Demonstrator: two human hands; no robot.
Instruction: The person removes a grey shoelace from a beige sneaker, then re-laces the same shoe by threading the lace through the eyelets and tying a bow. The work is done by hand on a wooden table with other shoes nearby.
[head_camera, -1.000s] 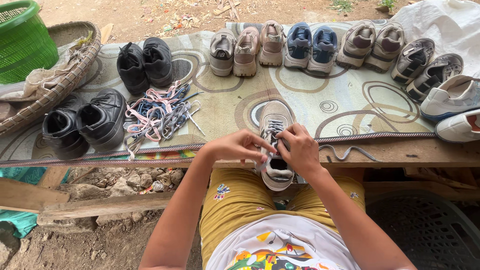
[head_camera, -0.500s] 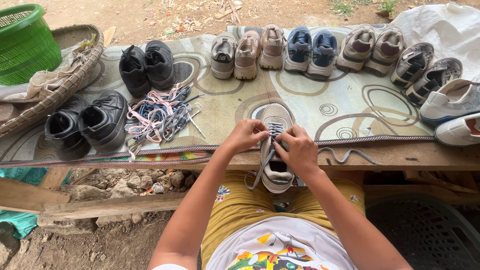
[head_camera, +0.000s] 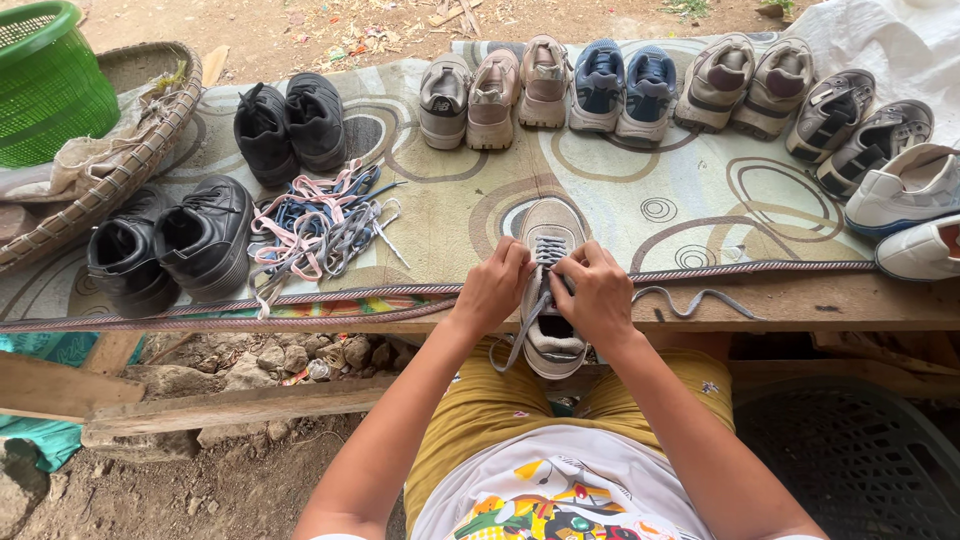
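My left hand and right hand pinch the soft, limp grey lace of the light beige mesh sneaker; I'd grip its stiff tip.

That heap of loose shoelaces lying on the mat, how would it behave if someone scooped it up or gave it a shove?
The loose shoelaces would probably hang limp: they lie in curls and loops. They look thin and flat, so the heap is likely light. Being tangled across each other, they may lift as one clump, and a push would likely drag and smear the heap over the patterned mat rather than roll it.
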